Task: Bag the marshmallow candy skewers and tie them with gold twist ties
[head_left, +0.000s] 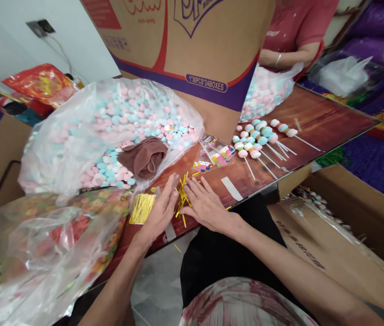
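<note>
Loose gold twist ties lie in a small heap on the wooden table, between my two hands. My left hand is edge-on beside the heap, fingers stretched out and close together, holding nothing. From the other side my right hand reaches over the heap with its fingers spread, touching some of the ties. A flat pack of gold twist ties lies just left of my left hand. Beyond the hands are small printed plastic packets and a crumpled brown cloth.
A big clear bag of pastel marshmallows covers the table's left, with a bag of ring-shaped sweets nearer. Several marshmallow skewers lie at right. A tall carton stands behind; an open box sits lower right. A person sits across.
</note>
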Demonstrator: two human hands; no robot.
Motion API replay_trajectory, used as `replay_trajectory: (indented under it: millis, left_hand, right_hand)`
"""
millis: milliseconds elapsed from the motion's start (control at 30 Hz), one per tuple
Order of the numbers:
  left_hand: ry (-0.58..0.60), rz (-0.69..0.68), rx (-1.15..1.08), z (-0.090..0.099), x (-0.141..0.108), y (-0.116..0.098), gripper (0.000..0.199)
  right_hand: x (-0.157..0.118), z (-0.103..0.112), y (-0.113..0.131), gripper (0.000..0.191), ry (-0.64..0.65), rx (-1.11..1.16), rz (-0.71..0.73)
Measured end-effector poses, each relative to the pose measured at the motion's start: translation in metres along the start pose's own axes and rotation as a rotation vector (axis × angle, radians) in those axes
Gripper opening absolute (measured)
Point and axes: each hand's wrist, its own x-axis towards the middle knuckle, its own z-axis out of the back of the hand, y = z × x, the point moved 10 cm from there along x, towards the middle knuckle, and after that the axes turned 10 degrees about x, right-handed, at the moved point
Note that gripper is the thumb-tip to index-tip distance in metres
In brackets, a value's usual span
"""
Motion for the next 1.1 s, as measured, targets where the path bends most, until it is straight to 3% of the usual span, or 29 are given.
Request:
replay_trajectory:
  millis: [100,200,267,400,533,667,733,800,900,1000,1100]
  left_hand:
    - [-0.154,0.028,0.122,0.023,-0.018,0.008,0.055]
    - [-0.207,-0.048,0.348,0.029,-0.039,0.006,0.042]
    - [-0.165,-0.118,0.462,0.021,-0.049,0.002,0.043]
    - [-0.051,-0.171,0.56,-0.007,-0.044,0.001,0.068]
    - [-0.133,-0.127,0.558,-0.015,-0.017,0.003,0.064]
    - [-0.251,-0.067,0.502,0.002,-0.013,0.001,0.057]
    - [-0.329,-0.008,0.542,0.02,-0.024,0.001,0.046]
    - [-0.323,0.022,0.624,0.029,-0.035,0.0,0.037]
    - [-0.259,0.032,0.742,0.026,-0.037,-0.003,0.033]
    - [-0.257,0.09,0.835,0.022,-0.024,-0.001,0.033]
    - [-0.276,0.15,0.837,0.018,-0.008,0.005,0.032]
  right_hand:
    - [-0.013,0.025,-0.016,0.044,-0.082,0.046,-0.03]
    - [-0.026,0.033,-0.022,0.037,-0.066,0.007,-0.092]
    - [-0.026,0.027,-0.015,0.042,-0.044,-0.046,-0.124]
    - [-0.01,0.009,0.006,0.041,-0.031,-0.049,-0.132]
    - [0.006,0.005,0.006,0.025,-0.021,0.057,-0.093]
    - [0.009,0.021,-0.024,0.031,-0.075,0.01,-0.191]
    - [0.01,0.024,-0.029,0.038,-0.063,-0.052,-0.169]
    - [0.012,0.022,-0.026,0.049,-0.032,-0.09,-0.108]
    - [0.014,0.015,-0.016,0.064,0.004,-0.115,-0.057]
    - [0.013,0.008,-0.004,0.074,0.034,-0.112,-0.042]
    - [0.009,0.006,0.002,0.066,0.037,-0.101,-0.038]
